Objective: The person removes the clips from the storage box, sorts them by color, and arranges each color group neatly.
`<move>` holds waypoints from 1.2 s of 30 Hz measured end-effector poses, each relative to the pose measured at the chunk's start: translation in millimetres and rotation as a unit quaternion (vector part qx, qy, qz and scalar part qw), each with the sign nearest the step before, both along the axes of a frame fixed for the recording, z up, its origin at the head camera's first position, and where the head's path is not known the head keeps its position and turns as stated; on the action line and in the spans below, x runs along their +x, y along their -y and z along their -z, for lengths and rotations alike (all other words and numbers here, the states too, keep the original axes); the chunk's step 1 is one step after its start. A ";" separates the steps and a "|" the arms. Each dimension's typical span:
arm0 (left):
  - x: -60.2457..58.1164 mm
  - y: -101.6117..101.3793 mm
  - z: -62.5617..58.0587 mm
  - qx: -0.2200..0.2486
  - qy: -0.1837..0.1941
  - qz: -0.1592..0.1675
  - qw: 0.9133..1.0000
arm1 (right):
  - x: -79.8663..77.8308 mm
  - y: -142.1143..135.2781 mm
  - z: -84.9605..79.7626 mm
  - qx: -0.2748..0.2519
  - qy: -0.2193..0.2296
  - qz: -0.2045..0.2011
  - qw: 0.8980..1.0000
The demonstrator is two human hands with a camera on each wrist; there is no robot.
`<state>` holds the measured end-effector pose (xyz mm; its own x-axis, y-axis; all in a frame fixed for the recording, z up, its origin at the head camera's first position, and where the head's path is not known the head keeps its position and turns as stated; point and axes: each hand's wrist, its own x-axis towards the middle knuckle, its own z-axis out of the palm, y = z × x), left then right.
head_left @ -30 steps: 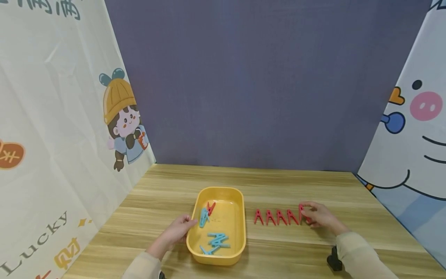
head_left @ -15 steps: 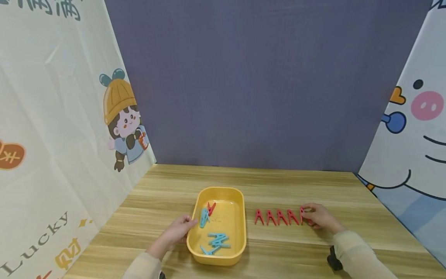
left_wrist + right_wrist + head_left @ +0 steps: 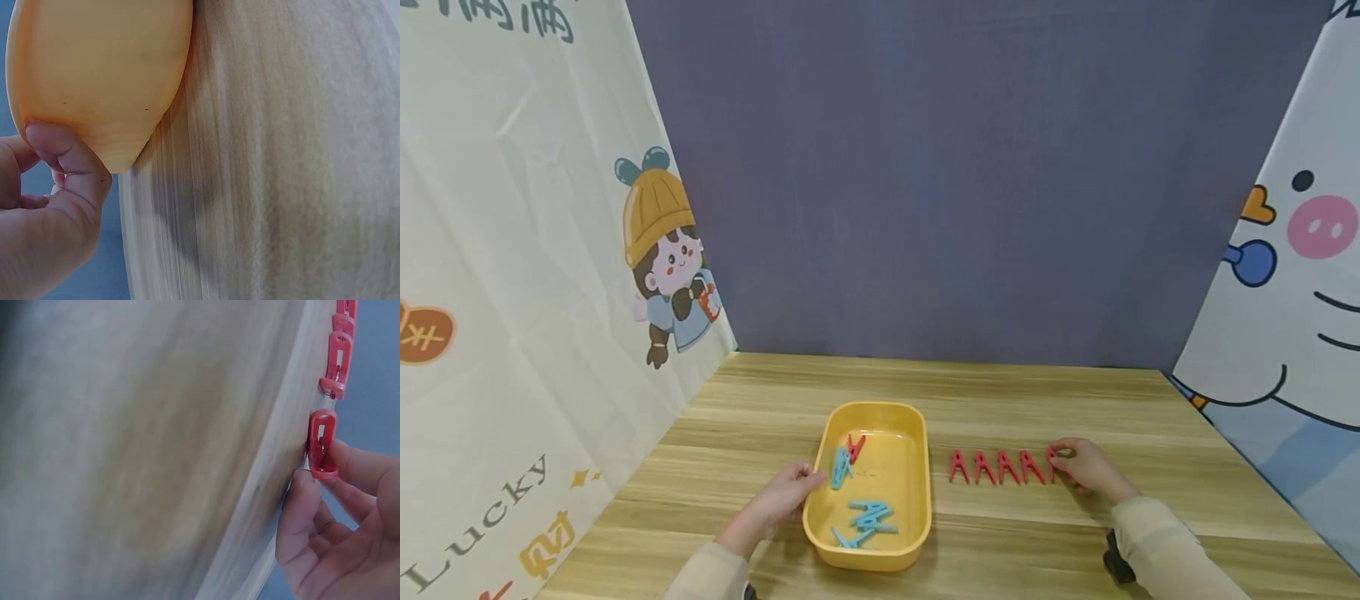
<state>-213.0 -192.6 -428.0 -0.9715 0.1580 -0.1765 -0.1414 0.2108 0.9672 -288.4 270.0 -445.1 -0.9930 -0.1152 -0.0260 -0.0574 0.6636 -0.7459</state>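
Note:
My left hand point(image 3: 786, 493) grips the left rim of a yellow plastic basin point(image 3: 895, 467). In the left wrist view, thumb and fingers pinch the basin's edge point(image 3: 106, 62). Several light blue clothespins point(image 3: 870, 515) and one red clothespin point(image 3: 856, 448) lie inside it. To its right, red clothespins point(image 3: 1003, 467) stand in a row, spread legs down like letter A's. At the row's right end, my right hand point(image 3: 1088, 468) pinches a red clothespin point(image 3: 322, 444) between thumb and fingers. From the head, those fingers partly hide this clothespin.
The wood-grain table point(image 3: 1000, 550) backs onto a dark grey-purple panel point(image 3: 917, 183). Printed cartoon sheets stand at both sides, a left sheet point(image 3: 535, 250) and a right sheet point(image 3: 1300, 333). A black object point(image 3: 1118, 560) shows at the right sleeve.
My right hand has lowered the red clothespin slightly, level with the row, and shifted it a touch nearer its neighbour. The left hand and basin stay put.

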 end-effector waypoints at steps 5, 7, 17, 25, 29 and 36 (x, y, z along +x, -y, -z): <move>0.8 -0.1 -1.0 -0.004 -0.001 0.001 1.000 | -0.6 -1.1 -0.1 0.028 -0.014 -0.006 1.000; 1.3 0.1 -1.2 -0.003 -0.002 0.000 1.000 | -1.6 -1.5 0.8 0.029 -0.015 -0.008 0.999; 2.3 0.3 -1.1 -0.003 -0.002 -0.004 1.000 | -2.2 -3.1 0.2 0.011 0.005 -0.006 1.000; 1.8 0.5 0.7 -0.004 -0.005 -0.007 1.000 | -1.4 -5.8 -13.3 -0.036 0.017 -0.014 0.999; 0.4 0.7 3.2 -0.006 -0.006 -0.007 1.000 | -2.4 -7.5 -23.4 -0.023 -0.011 -0.022 0.999; 2.1 0.8 1.0 -0.001 -0.008 -0.002 1.000 | -5.4 -7.3 -49.1 -0.028 -0.019 -0.029 0.999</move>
<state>-210.9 -193.4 -429.0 -0.9751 0.1533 -0.1606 -0.1263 0.2119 0.9691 -293.8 277.3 -396.0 -0.9847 -0.1730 0.0190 -0.1233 0.6162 -0.7779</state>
